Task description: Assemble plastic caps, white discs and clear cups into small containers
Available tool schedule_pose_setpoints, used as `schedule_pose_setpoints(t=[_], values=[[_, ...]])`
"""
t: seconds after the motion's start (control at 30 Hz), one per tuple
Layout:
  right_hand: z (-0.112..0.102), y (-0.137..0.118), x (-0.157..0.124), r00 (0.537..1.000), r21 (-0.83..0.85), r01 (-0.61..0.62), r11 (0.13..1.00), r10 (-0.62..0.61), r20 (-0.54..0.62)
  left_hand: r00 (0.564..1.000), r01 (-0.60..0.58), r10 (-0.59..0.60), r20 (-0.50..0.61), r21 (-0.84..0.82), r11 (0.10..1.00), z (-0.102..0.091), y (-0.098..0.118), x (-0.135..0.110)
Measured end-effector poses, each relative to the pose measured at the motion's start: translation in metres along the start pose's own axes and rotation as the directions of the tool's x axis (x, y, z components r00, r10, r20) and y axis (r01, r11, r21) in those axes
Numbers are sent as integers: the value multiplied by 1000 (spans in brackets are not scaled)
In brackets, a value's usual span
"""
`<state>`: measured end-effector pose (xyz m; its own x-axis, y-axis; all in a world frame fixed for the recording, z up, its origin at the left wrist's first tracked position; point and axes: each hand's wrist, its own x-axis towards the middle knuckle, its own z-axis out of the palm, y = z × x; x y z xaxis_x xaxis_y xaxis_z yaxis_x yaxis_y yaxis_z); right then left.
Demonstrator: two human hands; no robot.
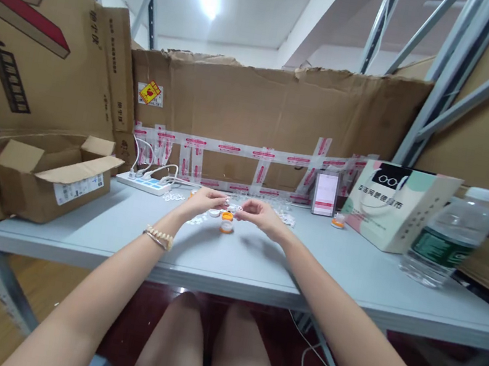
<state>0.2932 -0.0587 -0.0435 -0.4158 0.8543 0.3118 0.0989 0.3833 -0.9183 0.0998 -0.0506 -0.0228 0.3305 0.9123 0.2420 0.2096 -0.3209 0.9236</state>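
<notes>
Midway along the tabletop [342,271], toward its far side, the person's two hands face each other just above a small orange-and-white container [226,226]. Fingertips are drawn close on the left hand [204,201] and the right hand [262,216]; a speck of white shows at each, too small for me to tell whether it is clamped. Another orange ring [227,216] sits just beyond the container; I can't tell whether they join. The container's round face tips upward toward the person; its long axis is unclear. White rings [174,197] lie left, partly hidden by the left hand.

Far right, a pale box [401,212] shows drawn glasses and Chinese characters, "眼镜" among them, its lower right corner behind a bottle [445,244] whose green label I can't read. The phone [325,193] screen is washed out. At left, the open carton [43,196] bears a blurred label.
</notes>
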Motion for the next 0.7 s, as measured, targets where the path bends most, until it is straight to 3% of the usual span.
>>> schedule_pose_setpoints(t=[0.23, 0.7], values=[[11, -1, -1, 996, 125, -20, 992, 10, 84, 999, -34, 34, 17, -28, 999, 3, -14, -9], [5, 15, 4, 983, 305, -174, 936, 181, 7, 994, -107, 109, 24, -76, 991, 10, -17, -13]])
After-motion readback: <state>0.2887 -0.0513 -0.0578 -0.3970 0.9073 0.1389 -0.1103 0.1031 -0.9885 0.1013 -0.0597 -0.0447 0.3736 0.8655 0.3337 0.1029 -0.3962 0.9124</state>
